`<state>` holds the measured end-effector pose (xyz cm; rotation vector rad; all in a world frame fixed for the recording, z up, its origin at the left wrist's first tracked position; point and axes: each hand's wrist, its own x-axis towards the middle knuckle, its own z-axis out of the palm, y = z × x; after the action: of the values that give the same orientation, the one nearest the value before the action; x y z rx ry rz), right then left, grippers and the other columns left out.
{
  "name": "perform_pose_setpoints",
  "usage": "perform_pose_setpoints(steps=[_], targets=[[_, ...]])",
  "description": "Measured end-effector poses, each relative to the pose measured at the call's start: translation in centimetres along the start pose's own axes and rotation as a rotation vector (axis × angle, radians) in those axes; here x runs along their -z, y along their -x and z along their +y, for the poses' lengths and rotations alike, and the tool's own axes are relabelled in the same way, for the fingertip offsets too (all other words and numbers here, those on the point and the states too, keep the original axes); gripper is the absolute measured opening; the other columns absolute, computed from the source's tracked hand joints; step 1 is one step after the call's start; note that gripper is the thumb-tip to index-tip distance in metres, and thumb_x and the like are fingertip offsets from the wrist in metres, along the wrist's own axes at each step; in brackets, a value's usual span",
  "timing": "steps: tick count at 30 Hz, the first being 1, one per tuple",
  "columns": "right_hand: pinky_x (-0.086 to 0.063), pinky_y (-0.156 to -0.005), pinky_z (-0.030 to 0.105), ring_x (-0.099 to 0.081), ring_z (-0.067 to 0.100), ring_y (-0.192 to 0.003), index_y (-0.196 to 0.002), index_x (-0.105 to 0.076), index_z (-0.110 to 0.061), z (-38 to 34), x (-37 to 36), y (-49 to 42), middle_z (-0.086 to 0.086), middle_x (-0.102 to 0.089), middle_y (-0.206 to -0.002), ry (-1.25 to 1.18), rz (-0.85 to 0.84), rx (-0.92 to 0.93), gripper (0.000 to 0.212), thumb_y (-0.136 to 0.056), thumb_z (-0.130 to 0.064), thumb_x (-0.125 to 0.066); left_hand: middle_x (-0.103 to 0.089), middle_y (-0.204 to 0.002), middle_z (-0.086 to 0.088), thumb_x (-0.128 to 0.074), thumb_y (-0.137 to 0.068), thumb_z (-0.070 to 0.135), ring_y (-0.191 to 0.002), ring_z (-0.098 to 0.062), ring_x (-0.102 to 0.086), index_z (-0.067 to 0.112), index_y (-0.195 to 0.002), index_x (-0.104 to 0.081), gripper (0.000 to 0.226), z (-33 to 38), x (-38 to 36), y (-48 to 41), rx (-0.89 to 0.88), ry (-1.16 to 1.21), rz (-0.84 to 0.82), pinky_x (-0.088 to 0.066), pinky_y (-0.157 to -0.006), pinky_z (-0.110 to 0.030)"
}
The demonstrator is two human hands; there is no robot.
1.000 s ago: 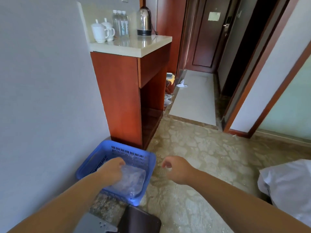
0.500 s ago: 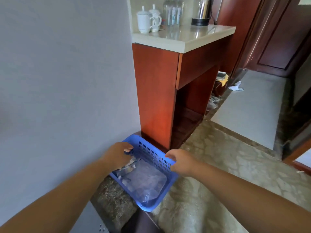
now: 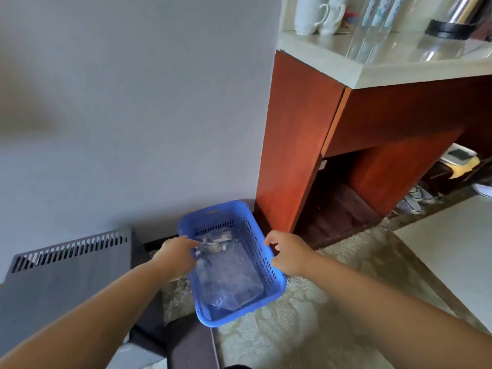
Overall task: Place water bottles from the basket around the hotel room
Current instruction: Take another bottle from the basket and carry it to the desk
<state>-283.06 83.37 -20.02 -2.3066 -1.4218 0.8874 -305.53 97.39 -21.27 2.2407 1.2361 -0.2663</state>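
The view is dropping closer to the floor than half a second ago, and the right hand [image 3: 288, 255] is coming off the rim it was gripping. The grey wall [image 3: 133, 102] is filling the left, the red-brown cabinet [image 3: 298, 145] is standing just right of the blue basket [image 3: 269, 265], and a grey vented unit [image 3: 66, 275] is sitting just left of it. The basket is resting on the patterned floor [image 3: 306, 328], holding clear water bottles [image 3: 229, 278]. The left hand [image 3: 177, 258] is reaching inside, fingers curled at the bottle caps; whether they are pinching one, I cannot tell. The right hand's fingers are hanging loosely bent beside the right rim
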Motion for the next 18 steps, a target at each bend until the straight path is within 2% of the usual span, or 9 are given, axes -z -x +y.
perform_pose_setpoints(steps=[2, 6, 11, 18], targets=[[-0.045, -0.08, 0.023, -0.059, 0.019, -0.101, -0.118, -0.056, -0.019, 0.5, -0.6, -1.8, 0.005, -0.062, -0.105, 0.012, -0.065, 0.011, 0.048, -0.073, -0.004, -0.058, -0.047, -0.143, -0.006, -0.048, -0.087, 0.015, -0.135, -0.023, -0.039, 0.023, -0.134, -0.051, 0.048, -0.4, -0.4, -0.6, 0.035, -0.004, -0.009, -0.034, -0.11, -0.035], [-0.042, -0.095, 0.022, -0.051, 0.018, -0.124, -0.133, -0.049, -0.019, 0.9, -1.1, -6.1, 0.004, -0.052, -0.136, 0.011, -0.148, 0.01, 0.061, -0.074, -0.004, -0.06, -0.048, -0.143, -0.003, -0.049, -0.084, 0.01, -0.133, -0.021, -0.042, 0.02, -0.135, -0.049, 0.052, -1.3, -0.3, -3.2, 0.12, 0.083, 0.011, -0.036, -0.109, -0.034], [-0.038, -0.106, 0.028, -0.046, 0.019, -0.131, -0.141, -0.039, -0.013, 0.9, -0.8, -11.6, 0.006, -0.046, -0.144, 0.02, -0.236, -0.037, 0.07, -0.076, -0.014, -0.067, -0.045, -0.145, -0.001, -0.05, -0.083, 0.013, -0.131, -0.021, -0.045, 0.022, -0.138, -0.045, 0.056, -2.2, 0.8, -7.7, 0.188, 0.127, -0.027, -0.04, -0.107, -0.036], [-0.042, -0.098, 0.026, -0.049, 0.019, -0.126, -0.138, -0.043, -0.021, 3.6, -2.1, -17.8, 0.006, -0.048, -0.141, 0.053, -0.326, -0.072, 0.067, -0.077, -0.023, -0.07, -0.05, -0.139, -0.005, -0.051, -0.08, 0.024, -0.12, -0.026, -0.053, 0.029, -0.139, -0.039, 0.06, -2.8, -0.7, -13.5, 0.293, 0.135, -0.036, -0.05, -0.094, -0.037]])
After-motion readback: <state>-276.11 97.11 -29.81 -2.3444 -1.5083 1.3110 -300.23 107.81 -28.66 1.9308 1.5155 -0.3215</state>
